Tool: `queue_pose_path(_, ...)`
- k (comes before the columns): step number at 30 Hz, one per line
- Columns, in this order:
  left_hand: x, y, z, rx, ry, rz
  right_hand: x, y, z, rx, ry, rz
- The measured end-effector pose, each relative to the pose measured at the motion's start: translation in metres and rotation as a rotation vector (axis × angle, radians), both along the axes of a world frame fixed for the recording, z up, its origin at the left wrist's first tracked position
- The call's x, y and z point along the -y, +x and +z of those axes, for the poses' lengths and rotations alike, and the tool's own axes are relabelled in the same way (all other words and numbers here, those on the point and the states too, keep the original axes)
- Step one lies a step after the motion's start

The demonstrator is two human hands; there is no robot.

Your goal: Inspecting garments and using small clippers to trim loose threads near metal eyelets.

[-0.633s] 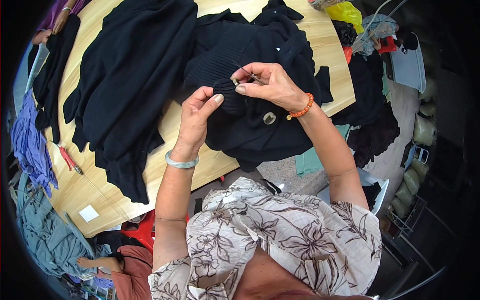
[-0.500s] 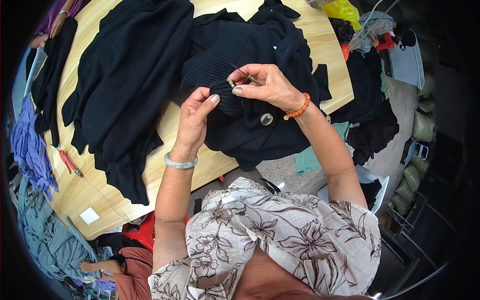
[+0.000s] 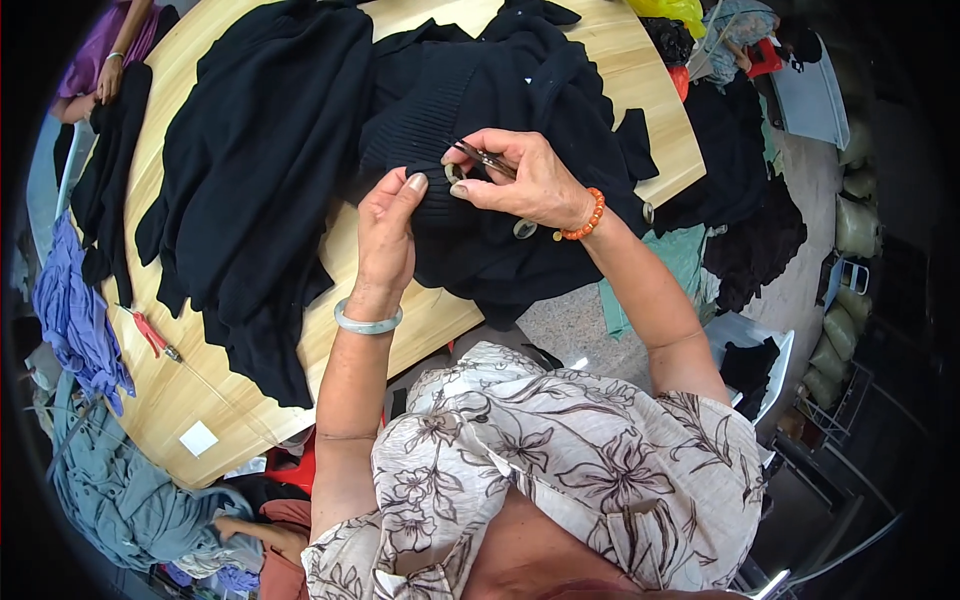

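My left hand (image 3: 388, 225), with a pale bangle at its wrist, pinches the edge of a black knit garment (image 3: 560, 190) between thumb and fingertips. Close to those fingertips, my right hand (image 3: 520, 180) grips a small greyish button (image 3: 453, 174) between thumb and forefinger. Dark metal thread snips (image 3: 484, 158) lie across the same hand, their points toward the ribbed band (image 3: 415, 115) of the garment. Another pale button (image 3: 525, 229) shows on the knit below my right hand. What the left fingertips press against is partly hidden.
Another black garment (image 3: 250, 190) covers the left of the wooden table (image 3: 240, 385). A red-handled tool (image 3: 150, 332) with a thin line and a white square (image 3: 198, 438) lie near its left edge. Co-workers' hands (image 3: 108, 80) and piled clothes surround it; a white bin (image 3: 775, 380) stands right.
The snips now show more openly across my right hand, which has shifted slightly left. The button has turned in my fingers. My left hand keeps its pinch; the whole view has shifted slightly.
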State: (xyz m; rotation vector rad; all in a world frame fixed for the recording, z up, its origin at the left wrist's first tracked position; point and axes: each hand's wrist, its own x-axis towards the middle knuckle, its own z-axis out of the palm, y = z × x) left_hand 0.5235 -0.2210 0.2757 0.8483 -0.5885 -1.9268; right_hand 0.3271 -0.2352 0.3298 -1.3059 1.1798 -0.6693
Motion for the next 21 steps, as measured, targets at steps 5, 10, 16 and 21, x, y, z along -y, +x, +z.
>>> queue_pose_path(5, -0.010, 0.008, 0.006, -0.061, 0.030, -0.002, -0.011, -0.004, -0.004, 0.166, 0.035, -0.034)
queue_pose_path(10, -0.019, 0.007, 0.022, -0.061, 0.012, -0.027, -0.023, -0.003, -0.008, 0.290, 0.074, -0.062)
queue_pose_path(16, -0.027, 0.011, 0.021, -0.021, -0.066, 0.020, -0.030, 0.002, 0.000, 0.232, 0.053, -0.053)
queue_pose_path(21, -0.030, 0.007, 0.031, 0.326, -0.351, 0.157, -0.036, 0.004, -0.001, 0.238, 0.056, -0.103)
